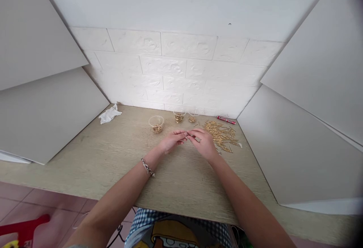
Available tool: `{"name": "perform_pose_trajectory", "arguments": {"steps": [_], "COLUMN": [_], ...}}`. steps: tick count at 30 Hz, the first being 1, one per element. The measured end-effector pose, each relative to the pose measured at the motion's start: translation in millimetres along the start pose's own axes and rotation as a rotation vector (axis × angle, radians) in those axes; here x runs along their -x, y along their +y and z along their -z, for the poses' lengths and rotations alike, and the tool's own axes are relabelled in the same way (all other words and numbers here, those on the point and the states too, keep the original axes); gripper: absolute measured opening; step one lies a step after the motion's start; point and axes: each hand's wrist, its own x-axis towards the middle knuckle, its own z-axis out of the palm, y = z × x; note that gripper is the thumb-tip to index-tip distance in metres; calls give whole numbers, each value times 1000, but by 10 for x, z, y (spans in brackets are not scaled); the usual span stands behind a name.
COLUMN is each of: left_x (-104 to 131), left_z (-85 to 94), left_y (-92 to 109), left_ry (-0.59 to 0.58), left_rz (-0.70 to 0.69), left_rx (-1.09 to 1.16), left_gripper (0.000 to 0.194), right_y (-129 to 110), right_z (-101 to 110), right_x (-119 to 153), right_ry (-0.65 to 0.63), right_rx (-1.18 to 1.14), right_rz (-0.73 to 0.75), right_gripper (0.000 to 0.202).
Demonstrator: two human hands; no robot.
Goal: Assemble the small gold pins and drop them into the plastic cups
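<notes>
Gold-coloured pins (217,131) lie piled on the tabletop (181,187), beside the right hand (203,143). Left hand (171,141) and right hand meet, fingertips pinched on a small part (186,137) — too small to identify.

On the worktop (119,146) there are three clear cups (156,123), one red pen-like item (226,120) and one crumpled white tissue (110,114). Two hands (171,142) are visible. Gold-coloured pins (218,132) are too many for counting.

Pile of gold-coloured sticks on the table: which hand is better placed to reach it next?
Likely the right hand: it is beside the pile; the left hand is farther, nearer the leftmost cup.
</notes>
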Motion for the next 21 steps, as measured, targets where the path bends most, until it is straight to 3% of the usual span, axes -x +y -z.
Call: {"name": "perform_pose_trajectory", "arguments": {"steps": [10, 21], "left_x": [-14, 13], "left_z": [12, -6], "left_y": [-26, -14], "left_ry": [4, 15], "left_rz": [25, 46], "left_rx": [39, 176], "left_gripper": [28, 27], "right_y": [-18, -41], "right_z": [25, 3], "right_x": [0, 15], "right_ry": [-51, 47], "right_rx": [41, -5], "right_rz": [24, 47], "right_gripper": [16, 14]}}
